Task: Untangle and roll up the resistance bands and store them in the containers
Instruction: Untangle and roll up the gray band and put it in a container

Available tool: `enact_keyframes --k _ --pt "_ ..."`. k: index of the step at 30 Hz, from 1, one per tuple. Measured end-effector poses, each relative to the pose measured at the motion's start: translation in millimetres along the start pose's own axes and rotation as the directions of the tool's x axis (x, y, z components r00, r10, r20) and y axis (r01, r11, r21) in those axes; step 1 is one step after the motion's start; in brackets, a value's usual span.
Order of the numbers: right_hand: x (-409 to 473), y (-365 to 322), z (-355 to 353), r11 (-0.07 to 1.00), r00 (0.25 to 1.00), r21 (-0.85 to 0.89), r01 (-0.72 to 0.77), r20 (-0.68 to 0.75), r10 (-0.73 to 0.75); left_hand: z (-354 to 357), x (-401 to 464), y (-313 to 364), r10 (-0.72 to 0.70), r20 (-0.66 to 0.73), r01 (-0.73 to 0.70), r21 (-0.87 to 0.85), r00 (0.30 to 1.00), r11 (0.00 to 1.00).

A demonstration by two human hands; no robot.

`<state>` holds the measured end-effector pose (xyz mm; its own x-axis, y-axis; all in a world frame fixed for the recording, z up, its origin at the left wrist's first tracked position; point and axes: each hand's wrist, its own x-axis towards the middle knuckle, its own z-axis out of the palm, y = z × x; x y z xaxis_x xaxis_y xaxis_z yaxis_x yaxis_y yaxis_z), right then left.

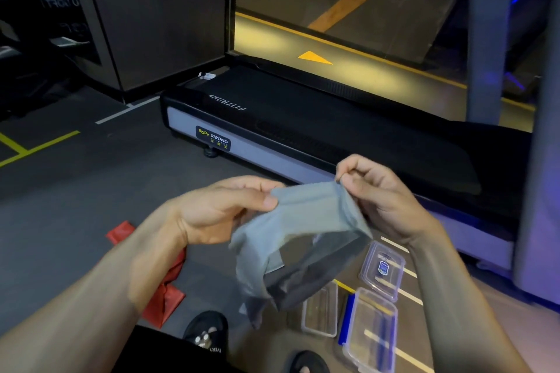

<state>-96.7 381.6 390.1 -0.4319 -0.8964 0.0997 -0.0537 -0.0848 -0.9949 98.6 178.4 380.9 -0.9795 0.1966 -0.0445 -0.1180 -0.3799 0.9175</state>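
- Underfoot, dark gym floor (91, 191) with yellow lines beside the treadmill (303, 136).
- Near the treadmill, my left hand (224, 209) and right hand (385, 194) pinch the grey band (303, 221).
- Clear containers (372, 327) lie just below the treadmill.

A dark grey floor (91, 191) is carrying yellow and white lines (39, 145). A black treadmill (303, 130) is lying low across it, lettered "FITNESS". Behind it a glass pane (348, 9) is showing yellowish light and an orange arrow (315, 57). A dark wall panel (157, 15) is standing on the left; blue light is glowing on the right.
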Motion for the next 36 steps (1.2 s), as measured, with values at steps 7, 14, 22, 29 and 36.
enact_keyframes --k 7,14,22,29,36 --pt "3 30 43 0.996 0.992 0.076 -0.052 0.115 0.043 10 7 -1 0.130 0.052 -0.121 -0.149 0.990 0.981" --pt "4 14 46 0.895 0.990 0.443 0.055 0.091 -0.106 12 8 0 0.109 0.006 -0.107 -0.148 0.994 0.983" --pt "4 -12 62 0.885 0.976 0.445 0.137 0.094 -0.198 8 9 -6 0.004 -0.067 -0.003 0.012 0.998 1.000" --pt "7 5 67 0.975 0.979 -0.176 0.138 0.176 -0.107 1 10 -8 0.070 -0.101 -0.052 0.173 0.992 0.984" --pt "7 0 54 0.880 0.976 -0.459 0.126 0.216 -0.027 0 10 -9 -0.013 -0.208 0.082 0.331 0.978 0.940"
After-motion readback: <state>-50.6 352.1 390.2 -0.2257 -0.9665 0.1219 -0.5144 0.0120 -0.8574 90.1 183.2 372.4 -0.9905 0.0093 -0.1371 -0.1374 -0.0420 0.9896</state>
